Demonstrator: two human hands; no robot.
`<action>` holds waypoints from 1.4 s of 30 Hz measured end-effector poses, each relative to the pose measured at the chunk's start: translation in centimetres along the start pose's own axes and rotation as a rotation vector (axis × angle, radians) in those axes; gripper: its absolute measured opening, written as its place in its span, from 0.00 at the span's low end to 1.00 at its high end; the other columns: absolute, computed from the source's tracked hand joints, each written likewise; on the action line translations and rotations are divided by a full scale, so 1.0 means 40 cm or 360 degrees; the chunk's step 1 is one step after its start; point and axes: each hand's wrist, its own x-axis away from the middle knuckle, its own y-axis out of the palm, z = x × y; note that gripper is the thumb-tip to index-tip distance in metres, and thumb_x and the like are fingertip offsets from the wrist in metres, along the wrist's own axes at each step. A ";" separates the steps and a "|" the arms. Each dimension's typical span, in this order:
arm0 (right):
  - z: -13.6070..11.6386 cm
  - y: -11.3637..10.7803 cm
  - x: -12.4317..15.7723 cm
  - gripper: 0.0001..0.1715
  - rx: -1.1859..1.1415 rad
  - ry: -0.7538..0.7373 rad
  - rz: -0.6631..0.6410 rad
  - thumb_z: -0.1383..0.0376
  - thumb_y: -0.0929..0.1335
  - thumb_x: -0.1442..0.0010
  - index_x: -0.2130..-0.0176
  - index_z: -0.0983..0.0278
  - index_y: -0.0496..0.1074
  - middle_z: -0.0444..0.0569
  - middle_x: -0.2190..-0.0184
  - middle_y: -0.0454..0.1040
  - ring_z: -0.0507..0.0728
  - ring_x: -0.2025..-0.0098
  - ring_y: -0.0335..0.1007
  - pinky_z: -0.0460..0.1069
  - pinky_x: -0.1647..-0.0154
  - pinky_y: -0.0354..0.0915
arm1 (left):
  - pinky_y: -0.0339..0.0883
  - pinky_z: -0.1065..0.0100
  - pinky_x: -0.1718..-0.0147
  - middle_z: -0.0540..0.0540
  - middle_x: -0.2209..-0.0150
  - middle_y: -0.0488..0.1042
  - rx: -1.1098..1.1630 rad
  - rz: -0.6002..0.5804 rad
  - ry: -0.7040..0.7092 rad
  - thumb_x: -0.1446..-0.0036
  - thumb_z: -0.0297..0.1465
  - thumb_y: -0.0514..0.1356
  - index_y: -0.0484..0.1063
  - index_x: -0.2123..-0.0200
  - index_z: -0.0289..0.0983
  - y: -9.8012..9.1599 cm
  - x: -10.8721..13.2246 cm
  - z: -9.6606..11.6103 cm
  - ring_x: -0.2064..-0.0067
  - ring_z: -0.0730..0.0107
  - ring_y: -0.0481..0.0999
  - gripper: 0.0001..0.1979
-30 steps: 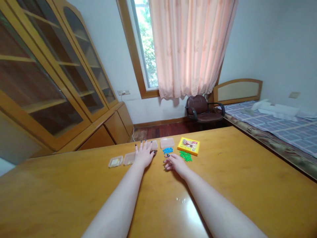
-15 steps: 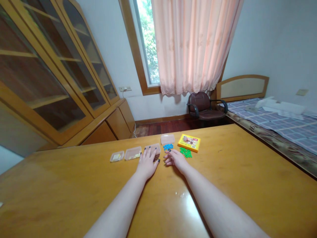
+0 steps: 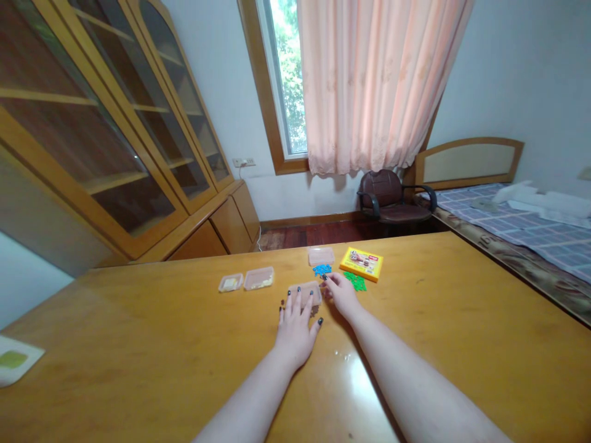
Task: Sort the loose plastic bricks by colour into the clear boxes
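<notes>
My left hand (image 3: 295, 332) lies palm down with its fingers spread. Its fingertips reach over a shallow clear plastic tray (image 3: 305, 296), and it covers part of some small brown pieces (image 3: 314, 311). At the tray's right edge, the fingers of my right hand (image 3: 342, 296) are curled against the rim; the thumb is mostly hidden. Just beyond that hand is a pile of small blue pieces (image 3: 322, 269), and a pile of green pieces (image 3: 354, 281) sits to its right.
A yellow box (image 3: 361, 264) and another clear tray (image 3: 321, 256) lie at the table's (image 3: 184, 344) far side. Two plastic trays holding pale pieces, a small one (image 3: 230, 283) and a larger one (image 3: 258, 279), stand to the left. Beyond are a chair (image 3: 388, 197) and a bed (image 3: 498, 209).
The tray under my left hand has moved nearer and to the right, away from the two left trays, together with that hand. My right hand's fingers have come to its edge. The view has shifted slightly.
</notes>
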 end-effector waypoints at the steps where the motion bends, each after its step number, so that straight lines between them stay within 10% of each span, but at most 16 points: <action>1: 0.002 -0.003 -0.001 0.15 0.0105 -0.0077 0.0027 0.53 0.66 0.48 0.68 0.63 0.69 0.44 0.75 0.72 0.51 0.78 0.64 0.46 0.77 0.62 | 0.42 0.45 0.39 0.43 0.32 0.40 0.0035 -0.0021 -0.0003 0.41 0.43 0.50 0.50 0.36 0.45 -0.010 0.000 -0.001 0.32 0.48 0.37 0.31; 11: -0.027 -0.018 0.030 0.25 0.0919 -0.0572 -0.0356 0.64 0.70 0.50 0.51 0.60 0.72 0.53 0.47 0.69 0.62 0.44 0.60 0.59 0.41 0.53 | 0.41 0.53 0.36 0.35 0.33 0.42 0.0229 -0.0188 -0.0154 0.38 0.42 0.41 0.43 0.35 0.29 -0.065 -0.039 -0.113 0.32 0.57 0.40 0.33; 24: -0.032 -0.021 0.038 0.30 0.1191 -0.0658 -0.0559 0.62 0.73 0.54 0.50 0.58 0.72 0.53 0.47 0.69 0.64 0.44 0.59 0.60 0.42 0.52 | 0.38 0.50 0.37 0.28 0.34 0.40 0.0018 -0.0163 -0.0197 0.42 0.43 0.46 0.37 0.36 0.20 -0.008 0.008 -0.083 0.33 0.51 0.41 0.41; 35: -0.021 -0.033 -0.003 0.27 0.0483 -0.0487 0.0083 0.61 0.74 0.56 0.55 0.62 0.72 0.52 0.55 0.73 0.60 0.52 0.68 0.57 0.46 0.60 | 0.40 0.49 0.37 0.28 0.34 0.41 0.0258 0.0003 -0.0103 0.43 0.41 0.50 0.31 0.35 0.25 0.021 0.003 -0.059 0.33 0.50 0.42 0.43; 42: -0.023 -0.015 0.011 0.29 -0.0029 -0.0236 -0.0224 0.60 0.74 0.56 0.53 0.61 0.68 0.52 0.53 0.72 0.59 0.54 0.70 0.55 0.50 0.65 | 0.45 0.50 0.38 0.39 0.32 0.37 0.0568 0.0389 0.0092 0.40 0.43 0.51 0.47 0.35 0.40 -0.101 -0.083 -0.071 0.32 0.54 0.40 0.33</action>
